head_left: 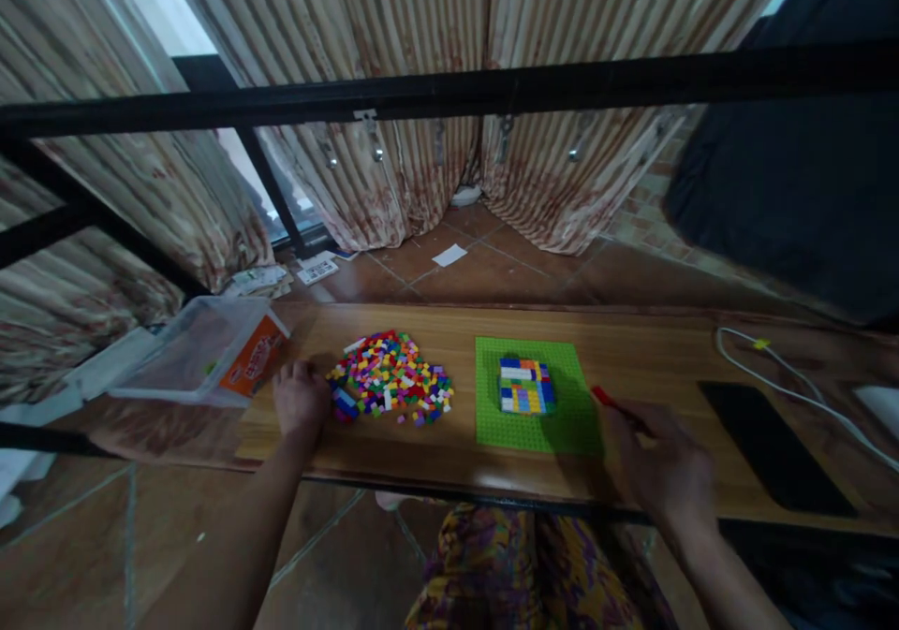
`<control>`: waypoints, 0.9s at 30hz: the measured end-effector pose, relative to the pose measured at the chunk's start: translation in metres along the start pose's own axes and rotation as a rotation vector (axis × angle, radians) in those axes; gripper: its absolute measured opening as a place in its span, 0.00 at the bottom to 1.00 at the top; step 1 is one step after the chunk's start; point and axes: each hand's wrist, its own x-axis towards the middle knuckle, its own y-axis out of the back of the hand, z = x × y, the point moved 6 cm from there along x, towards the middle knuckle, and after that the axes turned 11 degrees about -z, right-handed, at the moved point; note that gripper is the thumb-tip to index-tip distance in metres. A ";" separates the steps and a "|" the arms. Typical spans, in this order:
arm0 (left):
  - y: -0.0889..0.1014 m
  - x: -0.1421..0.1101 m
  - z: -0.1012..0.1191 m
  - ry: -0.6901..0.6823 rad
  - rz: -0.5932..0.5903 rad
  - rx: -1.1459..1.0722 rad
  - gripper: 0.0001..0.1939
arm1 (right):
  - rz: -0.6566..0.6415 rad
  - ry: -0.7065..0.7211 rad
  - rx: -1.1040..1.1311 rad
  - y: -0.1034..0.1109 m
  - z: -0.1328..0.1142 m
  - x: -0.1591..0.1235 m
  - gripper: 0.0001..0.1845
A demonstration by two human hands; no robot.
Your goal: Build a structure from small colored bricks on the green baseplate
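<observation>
My left hand [302,398] rests on the table with its fingers curled, at the left edge of a pile of small, loose toy bricks [390,373] in many colours. Whether anything is inside those fingers is hidden. My right hand [667,461] is closed in a pinch on a red toy brick [599,394], just off the right edge of a green studded baseplate [492,424]. On that baseplate sits a low, roughly square block of bricks [526,387], with blue, white, orange and yellow pieces on top.
A clear plastic box [169,358] with an orange label stands at the left end of the wooden table [435,461]. To the right lie a dark flat slab [776,447] and a white cable [801,377]. A black metal bar [449,94] crosses behind, before striped curtains [414,31].
</observation>
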 end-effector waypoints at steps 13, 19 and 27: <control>-0.001 -0.002 -0.001 0.018 0.036 -0.037 0.15 | -0.555 0.454 0.181 -0.146 -0.165 -0.039 0.07; 0.000 -0.003 0.000 0.004 0.036 -0.057 0.15 | -0.459 0.419 0.144 -0.144 -0.155 -0.018 0.11; -0.002 0.000 -0.001 -0.010 0.028 -0.031 0.16 | -0.563 0.497 0.020 -0.158 -0.164 -0.008 0.11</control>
